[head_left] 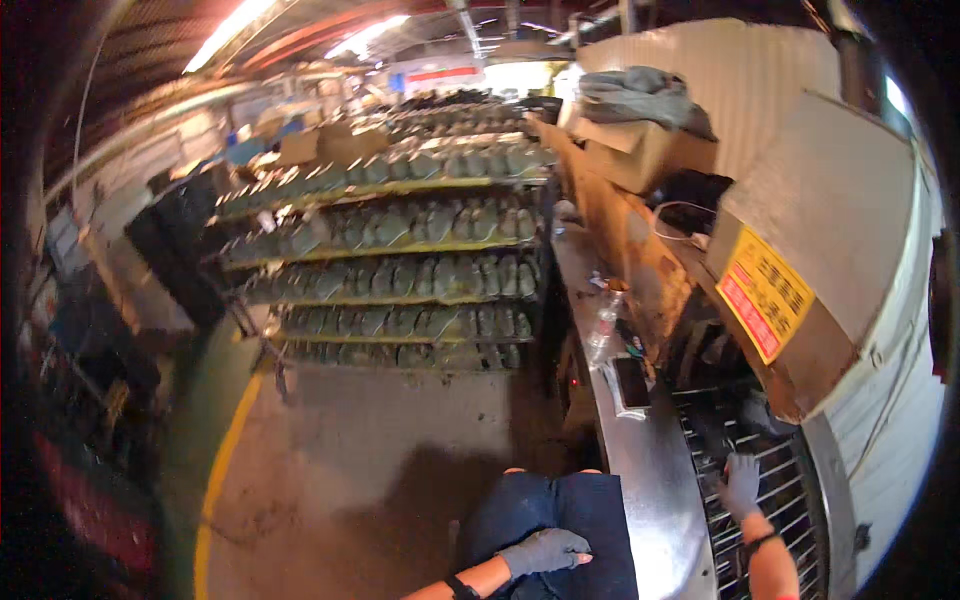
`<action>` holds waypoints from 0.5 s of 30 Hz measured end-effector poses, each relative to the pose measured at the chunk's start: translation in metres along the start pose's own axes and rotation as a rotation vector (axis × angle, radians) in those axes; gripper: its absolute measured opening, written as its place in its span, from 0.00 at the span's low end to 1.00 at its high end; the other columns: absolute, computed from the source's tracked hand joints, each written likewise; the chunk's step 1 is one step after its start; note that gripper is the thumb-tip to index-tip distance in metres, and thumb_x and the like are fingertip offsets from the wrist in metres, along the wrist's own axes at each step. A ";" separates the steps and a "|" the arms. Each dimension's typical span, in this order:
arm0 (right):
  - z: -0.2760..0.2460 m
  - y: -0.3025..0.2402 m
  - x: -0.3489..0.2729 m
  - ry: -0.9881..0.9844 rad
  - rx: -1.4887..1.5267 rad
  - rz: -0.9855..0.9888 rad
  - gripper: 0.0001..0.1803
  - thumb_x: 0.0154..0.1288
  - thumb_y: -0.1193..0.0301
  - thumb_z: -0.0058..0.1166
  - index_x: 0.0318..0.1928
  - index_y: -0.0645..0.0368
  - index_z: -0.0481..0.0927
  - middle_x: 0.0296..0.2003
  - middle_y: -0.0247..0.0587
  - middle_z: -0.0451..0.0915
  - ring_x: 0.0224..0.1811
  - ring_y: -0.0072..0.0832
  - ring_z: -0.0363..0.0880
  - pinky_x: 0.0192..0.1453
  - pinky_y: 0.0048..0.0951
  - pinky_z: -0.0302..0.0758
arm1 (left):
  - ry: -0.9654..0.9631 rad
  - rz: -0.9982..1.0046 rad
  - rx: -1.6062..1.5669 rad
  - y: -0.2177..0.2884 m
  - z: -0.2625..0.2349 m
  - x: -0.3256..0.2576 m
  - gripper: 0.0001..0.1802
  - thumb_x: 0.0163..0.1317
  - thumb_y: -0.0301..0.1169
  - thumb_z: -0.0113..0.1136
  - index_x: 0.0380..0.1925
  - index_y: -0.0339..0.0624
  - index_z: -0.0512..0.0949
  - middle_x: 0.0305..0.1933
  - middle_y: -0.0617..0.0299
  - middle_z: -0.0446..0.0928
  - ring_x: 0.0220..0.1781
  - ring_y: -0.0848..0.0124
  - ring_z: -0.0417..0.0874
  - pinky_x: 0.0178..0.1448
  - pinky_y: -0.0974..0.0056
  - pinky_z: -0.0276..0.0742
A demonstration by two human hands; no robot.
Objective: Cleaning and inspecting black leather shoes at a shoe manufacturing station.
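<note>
My left hand (545,551), in a grey glove, rests flat on my thigh, which is covered by dark blue trousers (560,510); it holds nothing. My right hand (741,483), also gloved in grey, lies palm down with fingers spread on the metal roller conveyor (790,500) at the mouth of a large machine (830,260). Just beyond its fingertips a dark item (715,425) sits on the rollers; I cannot tell what it is.
A steel ledge (640,450) runs along the conveyor, carrying a dark flat phone-like object (631,381) and a plastic bottle (603,325). A wheeled rack (400,250) with several shelves of shoe soles stands ahead. A yellow line (222,450) marks the concrete floor.
</note>
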State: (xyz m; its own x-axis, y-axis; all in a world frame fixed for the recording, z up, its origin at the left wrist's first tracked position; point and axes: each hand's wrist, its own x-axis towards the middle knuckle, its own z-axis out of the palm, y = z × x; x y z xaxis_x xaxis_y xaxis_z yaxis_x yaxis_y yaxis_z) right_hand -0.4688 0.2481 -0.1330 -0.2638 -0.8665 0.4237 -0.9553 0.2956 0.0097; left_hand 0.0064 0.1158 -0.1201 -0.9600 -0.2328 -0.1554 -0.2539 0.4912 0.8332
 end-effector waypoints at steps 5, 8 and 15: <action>-0.099 -0.080 -0.065 -0.492 0.182 -0.048 0.33 0.47 0.60 0.75 0.57 0.49 0.79 0.42 0.48 0.82 0.41 0.56 0.84 0.46 0.55 0.81 | 0.047 0.076 -0.036 0.002 0.000 -0.006 0.20 0.77 0.48 0.59 0.43 0.40 0.84 0.42 0.48 0.84 0.51 0.48 0.85 0.58 0.48 0.79; -0.144 -0.097 -0.072 -0.456 0.548 -0.093 0.18 0.56 0.59 0.72 0.46 0.51 0.89 0.36 0.47 0.86 0.40 0.47 0.88 0.45 0.48 0.83 | 0.221 0.163 -0.133 0.000 0.005 0.003 0.20 0.74 0.46 0.65 0.51 0.41 0.84 0.49 0.50 0.83 0.53 0.52 0.85 0.61 0.47 0.79; -0.277 -0.212 0.040 -0.605 1.924 0.400 0.46 0.76 0.37 0.49 0.76 0.64 0.71 0.63 0.53 0.82 0.57 0.38 0.86 0.64 0.39 0.81 | 0.417 0.493 -0.395 0.120 -0.017 0.022 0.50 0.65 0.41 0.75 0.80 0.34 0.58 0.77 0.49 0.70 0.77 0.54 0.73 0.82 0.55 0.64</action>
State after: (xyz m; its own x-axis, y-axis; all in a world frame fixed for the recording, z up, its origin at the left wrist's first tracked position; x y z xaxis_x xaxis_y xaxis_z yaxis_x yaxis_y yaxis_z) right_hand -0.2396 0.2615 0.1326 -0.0647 -0.9890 -0.1332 0.3772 0.0993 -0.9208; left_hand -0.0433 0.1556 -0.0148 -0.8074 -0.4013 0.4324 0.3294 0.3015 0.8948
